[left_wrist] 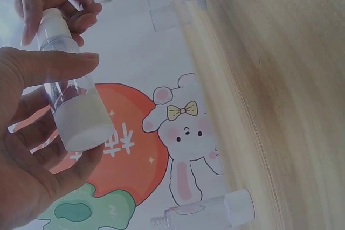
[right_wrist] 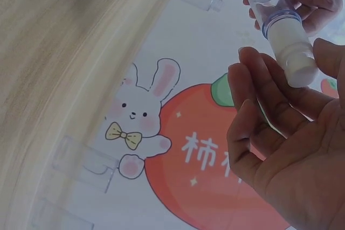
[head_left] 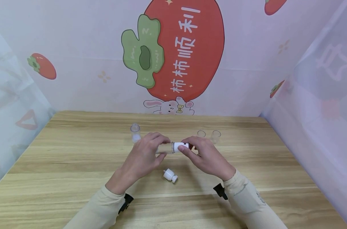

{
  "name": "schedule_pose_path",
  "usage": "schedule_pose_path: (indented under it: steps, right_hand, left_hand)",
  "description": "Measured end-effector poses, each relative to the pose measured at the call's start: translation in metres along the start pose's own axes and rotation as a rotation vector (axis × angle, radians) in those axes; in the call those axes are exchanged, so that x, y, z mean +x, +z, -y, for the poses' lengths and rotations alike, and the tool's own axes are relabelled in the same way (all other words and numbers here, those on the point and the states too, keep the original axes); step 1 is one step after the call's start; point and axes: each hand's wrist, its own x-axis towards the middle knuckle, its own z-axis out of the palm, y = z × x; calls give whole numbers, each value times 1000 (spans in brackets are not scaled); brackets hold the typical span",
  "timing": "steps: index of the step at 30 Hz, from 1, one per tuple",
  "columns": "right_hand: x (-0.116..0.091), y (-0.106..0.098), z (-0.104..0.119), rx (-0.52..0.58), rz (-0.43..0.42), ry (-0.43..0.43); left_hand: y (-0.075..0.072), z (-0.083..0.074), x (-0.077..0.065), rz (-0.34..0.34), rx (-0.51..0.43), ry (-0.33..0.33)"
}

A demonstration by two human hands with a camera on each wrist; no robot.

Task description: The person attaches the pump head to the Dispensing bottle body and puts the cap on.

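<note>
My left hand (head_left: 146, 152) grips a small clear bottle (head_left: 164, 148) with a white base, held sideways above the table. In the left wrist view its thumb lies across the clear wall and the fingers curl round behind. A white pump top (head_left: 180, 147) sits on the bottle's right end. My right hand (head_left: 205, 155) holds that pump top between thumb and fingers; in the right wrist view these fingers (right_wrist: 256, 87) are only loosely bent. Below the hands, a second white pump top (head_left: 170, 175) lies on its side on the table.
Behind my left hand stands another clear bottle (head_left: 135, 133) with white at its bottom, its mouth uncovered. Two clear covers (head_left: 216, 136) stand behind my right hand. A printed cloth (head_left: 84, 89) rises at the back edge of the wooden table (head_left: 84, 187).
</note>
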Motion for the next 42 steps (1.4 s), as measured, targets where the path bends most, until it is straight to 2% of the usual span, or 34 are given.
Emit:
schedule_pose_path:
  steps: [16, 31, 42]
  right_hand:
    - [-1, -2, -1, 11, -31, -76]
    - [0, -2, -2, 7, -37, -137]
    - [0, -1, -1, 2, -45, -160]
  left_hand:
    - [0, 4, 0, 15, -106, -70]
    - [0, 7, 0, 50, -216, -86]
    - [0, 7, 0, 52, -221, -75]
